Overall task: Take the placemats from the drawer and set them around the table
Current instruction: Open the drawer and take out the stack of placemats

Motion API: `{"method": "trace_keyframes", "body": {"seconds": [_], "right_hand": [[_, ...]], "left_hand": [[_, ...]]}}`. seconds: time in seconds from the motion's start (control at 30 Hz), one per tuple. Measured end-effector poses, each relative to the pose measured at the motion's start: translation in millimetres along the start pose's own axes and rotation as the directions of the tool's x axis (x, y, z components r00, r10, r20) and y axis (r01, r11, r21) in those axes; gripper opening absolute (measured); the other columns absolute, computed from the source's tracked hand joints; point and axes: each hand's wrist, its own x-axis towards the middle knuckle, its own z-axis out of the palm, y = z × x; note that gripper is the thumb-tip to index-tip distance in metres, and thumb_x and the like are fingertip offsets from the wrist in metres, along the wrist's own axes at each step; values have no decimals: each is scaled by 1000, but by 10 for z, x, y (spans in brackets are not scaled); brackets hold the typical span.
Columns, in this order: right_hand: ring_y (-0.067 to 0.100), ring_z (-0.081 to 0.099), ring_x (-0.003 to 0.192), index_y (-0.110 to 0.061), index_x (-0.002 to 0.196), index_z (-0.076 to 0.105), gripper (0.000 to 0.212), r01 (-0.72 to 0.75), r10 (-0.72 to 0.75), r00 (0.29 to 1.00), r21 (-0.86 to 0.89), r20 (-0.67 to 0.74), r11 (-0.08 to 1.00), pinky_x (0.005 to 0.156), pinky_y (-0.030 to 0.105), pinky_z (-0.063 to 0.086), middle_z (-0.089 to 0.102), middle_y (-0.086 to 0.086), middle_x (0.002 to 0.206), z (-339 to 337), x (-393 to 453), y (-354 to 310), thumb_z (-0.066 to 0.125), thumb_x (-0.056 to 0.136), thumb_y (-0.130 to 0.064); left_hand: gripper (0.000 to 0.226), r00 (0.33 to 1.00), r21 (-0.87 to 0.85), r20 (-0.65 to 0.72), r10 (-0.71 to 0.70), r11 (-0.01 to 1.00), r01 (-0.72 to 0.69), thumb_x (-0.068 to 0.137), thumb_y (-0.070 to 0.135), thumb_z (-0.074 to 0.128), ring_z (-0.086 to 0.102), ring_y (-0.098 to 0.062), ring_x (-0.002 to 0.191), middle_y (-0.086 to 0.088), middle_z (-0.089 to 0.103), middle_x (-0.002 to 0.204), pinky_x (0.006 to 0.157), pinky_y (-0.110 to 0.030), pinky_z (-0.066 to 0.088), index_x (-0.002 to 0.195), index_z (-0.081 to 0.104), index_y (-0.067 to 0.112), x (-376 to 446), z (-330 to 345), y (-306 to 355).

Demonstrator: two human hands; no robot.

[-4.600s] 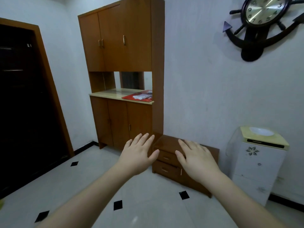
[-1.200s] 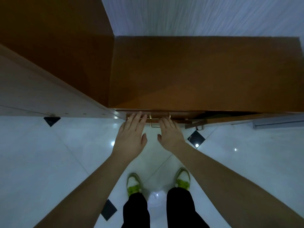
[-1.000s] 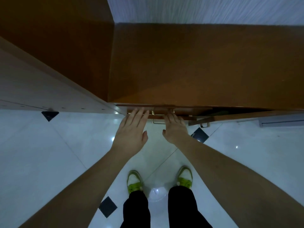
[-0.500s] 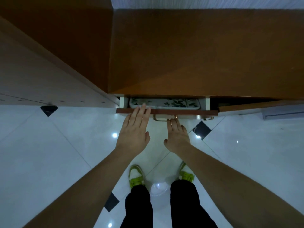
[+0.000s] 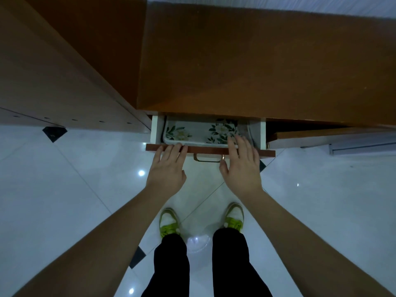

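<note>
The placemats, floral and pale, lie in the part-open drawer, just at 12 o'clock of both grips. The left hand lies flat, fingers wide, on the drawer front; the right hand, also spread and holding nothing, reaches over it, fingertips at the placemats' edge. The cabinet top hides the placemats' far part.

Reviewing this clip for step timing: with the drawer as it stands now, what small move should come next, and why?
Probably reach both hands into the drawer and take hold of the floral placemats. The drawer is partly open and the placemats show; the left hand and right hand are open, fingertips at its front edge, holding nothing.
</note>
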Motion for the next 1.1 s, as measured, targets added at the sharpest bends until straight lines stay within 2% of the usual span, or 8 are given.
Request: {"method": "trace_keyframes", "body": {"seconds": [0.07,0.17,0.23,0.4,0.53,0.67,0.97,1.1], "right_hand": [[36,53,126,-5,134,54,51,-25,26,997,-18,66,1000,110,53,35,59,19,130,85,36,107,49,92,-32],[37,51,127,-4,136,50,55,20,-10,988,-63,153,998,115,53,31,57,19,130,202,-80,189,63,88,-27],[37,51,126,-4,136,49,59,19,-5,987,-87,163,996,115,53,30,56,19,130,214,-170,185,68,85,-27],[36,51,125,-3,137,49,60,41,-27,984,-71,178,997,115,53,32,57,19,129,190,-475,180,67,85,-27],[36,49,128,-3,140,47,66,51,-33,971,-72,235,996,115,52,32,55,19,132,172,-734,153,69,82,-25],[36,50,129,-3,140,48,69,31,-7,962,-85,273,996,115,51,33,55,19,133,176,-936,123,72,80,-26],[36,51,127,-3,140,48,61,49,-7,922,-100,387,994,115,50,32,55,21,134,101,-1260,76,66,87,-26],[36,56,118,-3,134,53,51,76,-28,918,-106,396,991,110,51,39,60,20,125,75,-1289,64,47,93,-32]], "left_hand": [[72,1000,-10,8,-14,1000,15,84,25,62,40,-33,137,-16,44,149,120,-49,19,149,37,7,31,-38,11],[76,998,-61,51,-33,998,36,88,28,54,20,-27,149,-10,27,159,123,-44,4,154,22,11,37,-26,24],[77,995,-99,96,-42,994,51,89,30,53,17,-25,150,-9,24,160,124,-43,1,155,18,11,-7,7,47],[79,995,-123,86,-40,991,51,75,33,50,42,-33,138,-18,48,145,119,-51,23,146,40,2,-297,131,117],[77,995,-136,99,-33,990,46,72,31,50,48,-34,134,-18,52,142,114,-54,33,143,45,1,-558,195,166],[74,993,-153,119,-9,988,27,74,35,38,54,-34,128,-18,57,136,110,-55,37,139,50,1,-752,268,206],[63,986,-178,168,-3,984,33,80,30,39,56,-32,124,-15,60,133,112,-52,37,136,55,5,-1061,342,241],[55,994,-194,104,42,981,-22,81,28,41,61,-29,112,-11,65,121,106,-48,43,129,61,8,-1089,290,173]]}}
